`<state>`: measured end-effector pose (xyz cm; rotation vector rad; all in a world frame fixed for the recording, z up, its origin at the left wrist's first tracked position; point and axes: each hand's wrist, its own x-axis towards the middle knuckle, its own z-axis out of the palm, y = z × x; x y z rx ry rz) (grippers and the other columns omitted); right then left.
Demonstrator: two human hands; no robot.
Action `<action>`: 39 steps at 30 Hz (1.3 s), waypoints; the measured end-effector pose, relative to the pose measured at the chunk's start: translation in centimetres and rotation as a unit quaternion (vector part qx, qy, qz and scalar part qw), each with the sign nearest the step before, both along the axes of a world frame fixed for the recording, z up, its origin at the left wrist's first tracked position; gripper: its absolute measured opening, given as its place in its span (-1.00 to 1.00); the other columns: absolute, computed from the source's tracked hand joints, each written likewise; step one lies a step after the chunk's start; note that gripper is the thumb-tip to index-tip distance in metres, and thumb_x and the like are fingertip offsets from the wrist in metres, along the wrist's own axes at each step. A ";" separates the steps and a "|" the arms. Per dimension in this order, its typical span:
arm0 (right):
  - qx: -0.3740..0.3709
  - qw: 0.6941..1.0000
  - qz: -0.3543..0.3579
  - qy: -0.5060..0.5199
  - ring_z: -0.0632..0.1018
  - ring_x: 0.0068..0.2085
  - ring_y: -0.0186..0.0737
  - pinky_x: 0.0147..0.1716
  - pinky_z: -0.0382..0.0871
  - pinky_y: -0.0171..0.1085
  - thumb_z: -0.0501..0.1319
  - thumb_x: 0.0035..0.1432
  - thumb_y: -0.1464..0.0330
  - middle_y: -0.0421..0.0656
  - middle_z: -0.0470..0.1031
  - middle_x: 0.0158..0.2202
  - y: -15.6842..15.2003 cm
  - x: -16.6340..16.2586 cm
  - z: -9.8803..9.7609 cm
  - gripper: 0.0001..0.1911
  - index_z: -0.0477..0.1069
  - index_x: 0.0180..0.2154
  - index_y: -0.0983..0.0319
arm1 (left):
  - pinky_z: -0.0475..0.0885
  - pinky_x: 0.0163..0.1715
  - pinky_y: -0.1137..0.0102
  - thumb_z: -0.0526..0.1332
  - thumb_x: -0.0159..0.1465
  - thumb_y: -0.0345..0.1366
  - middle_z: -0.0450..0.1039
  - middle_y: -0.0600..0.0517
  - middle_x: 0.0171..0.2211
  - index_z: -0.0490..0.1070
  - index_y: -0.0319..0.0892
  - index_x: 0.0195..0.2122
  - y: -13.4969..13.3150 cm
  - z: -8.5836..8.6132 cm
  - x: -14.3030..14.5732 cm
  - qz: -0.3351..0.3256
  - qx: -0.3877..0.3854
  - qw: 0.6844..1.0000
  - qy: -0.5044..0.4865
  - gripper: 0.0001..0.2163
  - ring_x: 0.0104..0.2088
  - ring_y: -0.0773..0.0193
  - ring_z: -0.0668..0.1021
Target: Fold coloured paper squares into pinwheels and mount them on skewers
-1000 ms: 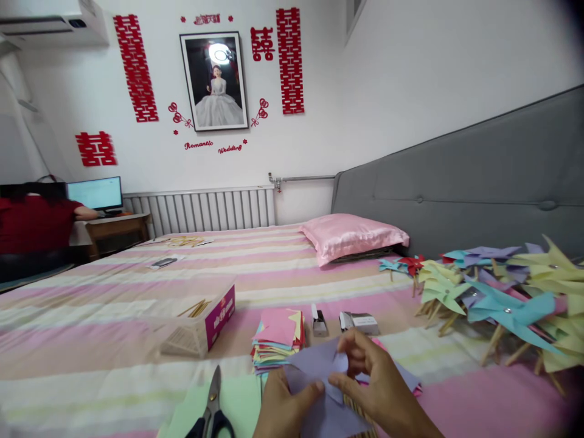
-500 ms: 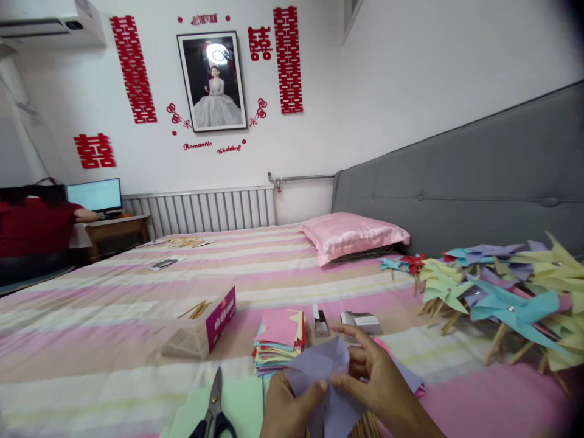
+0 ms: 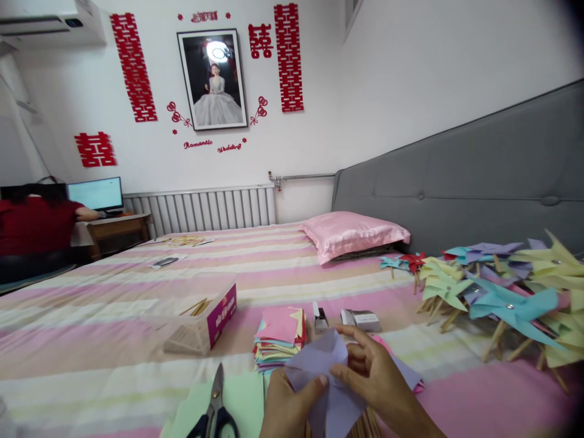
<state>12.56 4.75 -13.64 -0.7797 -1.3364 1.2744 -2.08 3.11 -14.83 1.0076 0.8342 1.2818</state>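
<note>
Across the striped bed [image 3: 91, 377], we count one clear box [image 3: 187, 339], one pair of scissors [image 3: 216, 395], tips past the green paper's [image 3: 246, 401] far edge, and one paper stack [image 3: 280, 334]. Our left hand [image 3: 292, 398] and right hand [image 3: 376, 372] both pinch one folded purple sheet [image 3: 319, 359], nearer us than two small boxes [image 3: 364, 319]. Rightward, striped room separates these from at least six pinwheels [image 3: 511, 304].

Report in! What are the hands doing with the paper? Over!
Left hand, right hand both holding purple paper. Paper partly bent inward, sticks below. Scissors left of both hands, not in the way.
</note>
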 end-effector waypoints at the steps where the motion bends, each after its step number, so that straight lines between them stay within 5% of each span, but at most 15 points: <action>1: 0.000 1.000 0.007 0.002 0.55 -0.43 -0.15 -0.47 0.36 -0.27 0.33 -0.15 0.19 -0.13 0.54 -0.47 0.0 0.0 0.0 -0.40 0.21 -0.08 0.25 | 0.31 -0.48 0.44 0.38 -0.09 -0.29 0.52 -0.03 -0.56 0.53 -0.29 -0.48 0.0 0.0 0.0 0.008 0.001 1.000 0.003 -0.82 -0.56 0.31 0.44; 19: 0.005 1.000 -0.002 -0.017 0.55 -0.41 -0.12 -0.44 0.37 -0.24 0.32 -0.13 0.19 -0.15 0.52 -0.50 0.1 0.1 -0.3 -0.42 0.22 -0.08 0.27 | 0.35 -0.43 0.38 0.36 -0.05 -0.25 0.54 -0.09 -0.50 0.52 -0.31 -0.46 0.5 -0.8 -0.2 0.008 0.011 1.000 0.004 -0.79 -0.52 0.25 0.48; 27: 0.021 0.999 -0.021 -0.027 0.47 -0.54 -0.30 -0.54 0.29 -0.34 0.31 -0.12 0.18 -0.22 0.47 -0.49 -0.3 0.1 0.7 -0.43 0.20 -0.08 0.21 | 0.36 -0.39 0.35 0.35 -0.04 -0.26 0.55 -0.12 -0.48 0.52 -0.31 -0.42 0.5 -0.8 -0.3 0.006 0.023 1.000 0.009 -0.78 -0.47 0.19 0.51; 32: 0.037 0.997 -0.042 -0.048 0.46 -0.52 -0.35 -0.52 0.30 -0.34 0.24 -0.02 0.18 -0.15 0.45 -0.24 -0.7 0.6 1.4 -0.67 0.26 -0.22 0.15 | 0.38 -0.35 0.30 0.39 -0.11 -0.25 0.55 -0.13 -0.50 0.53 -0.31 -0.44 0.4 -0.3 0.0 0.036 0.000 0.999 -0.016 -0.75 -0.44 0.13 0.52; 39: 0.094 0.974 -0.025 -0.204 0.44 -0.45 -0.27 -0.48 0.27 -0.35 0.15 0.09 0.27 -0.22 0.43 -0.48 -0.7 1.1 1.2 -0.85 0.40 -0.37 0.21 | 0.33 -0.42 0.37 0.33 -0.01 -0.27 0.50 -0.07 -0.52 0.51 -0.32 -0.48 0.1 -0.1 -0.4 0.006 0.036 0.998 0.047 -0.82 -0.50 0.25 0.45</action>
